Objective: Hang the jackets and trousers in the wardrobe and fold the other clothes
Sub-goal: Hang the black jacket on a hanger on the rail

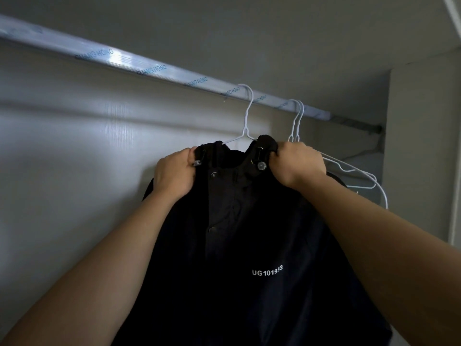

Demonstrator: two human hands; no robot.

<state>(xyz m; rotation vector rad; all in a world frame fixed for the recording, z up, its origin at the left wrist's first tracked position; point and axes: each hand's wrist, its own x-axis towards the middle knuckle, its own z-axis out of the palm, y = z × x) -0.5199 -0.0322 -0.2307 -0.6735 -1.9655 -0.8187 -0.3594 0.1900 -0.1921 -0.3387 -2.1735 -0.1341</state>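
Observation:
A black jacket [239,245] with white lettering on its chest hangs on a white wire hanger [247,121], whose hook sits over the wardrobe rail [154,69]. My left hand [174,171] grips the left side of the jacket's collar. My right hand [296,163] grips the right side of the collar, beside a snap tab. Both arms reach up from the bottom of the view. The hanger's shoulders are hidden inside the jacket.
Two bare white wire hangers [299,121] hang on the rail just right of the jacket, their lower bars behind my right forearm. The wardrobe's back wall [74,158] is at the left and its side wall [421,146] at the right.

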